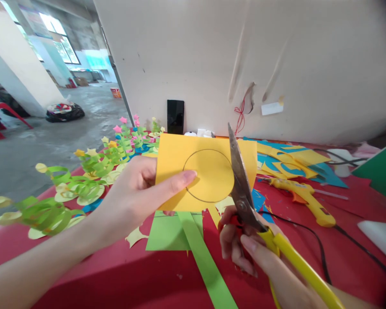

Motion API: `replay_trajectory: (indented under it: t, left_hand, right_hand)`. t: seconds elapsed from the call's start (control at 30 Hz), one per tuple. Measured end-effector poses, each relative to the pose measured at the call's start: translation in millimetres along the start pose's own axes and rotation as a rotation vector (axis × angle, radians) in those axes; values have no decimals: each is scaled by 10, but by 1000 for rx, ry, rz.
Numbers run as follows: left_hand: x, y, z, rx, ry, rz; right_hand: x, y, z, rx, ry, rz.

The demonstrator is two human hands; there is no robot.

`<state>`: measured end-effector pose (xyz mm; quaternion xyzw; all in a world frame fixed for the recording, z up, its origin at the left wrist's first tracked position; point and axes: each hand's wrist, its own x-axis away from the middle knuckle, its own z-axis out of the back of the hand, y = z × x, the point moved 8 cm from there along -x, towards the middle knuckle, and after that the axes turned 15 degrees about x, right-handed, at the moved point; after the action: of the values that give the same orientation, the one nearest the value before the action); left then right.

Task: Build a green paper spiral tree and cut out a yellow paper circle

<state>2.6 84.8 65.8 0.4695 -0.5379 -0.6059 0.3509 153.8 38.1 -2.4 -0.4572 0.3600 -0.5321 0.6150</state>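
My left hand pinches a sheet of yellow paper by its left part, thumb lying on the front. A circle is drawn on the sheet in dark line, and the thumb tip overlaps its left edge. My right hand is wrapped round a pair of scissors with yellow handles. Their blades point up and lie over the right side of the sheet, beside the circle's edge. Below the sheet, green paper and a long green strip rest on the red table.
Curled green paper plants with stars stand along the left. A yellow glue gun with a black cord lies at the right, near yellow and blue paper scraps. A black phone leans on the white board behind.
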Motion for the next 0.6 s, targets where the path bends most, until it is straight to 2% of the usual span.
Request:
replay_trajectory:
  t: [0.37, 0.53, 0.6]
  left_hand:
    - [-2, 3, 45, -33, 14, 25]
    - [9, -15, 85, -50, 47, 44]
    - [6, 7, 123, -57, 111, 17]
  right_hand:
    - [-2, -59, 63, 106, 19, 47]
    - [8, -53, 50, 121, 13, 72]
    - [-4, -24, 39, 91, -4, 58]
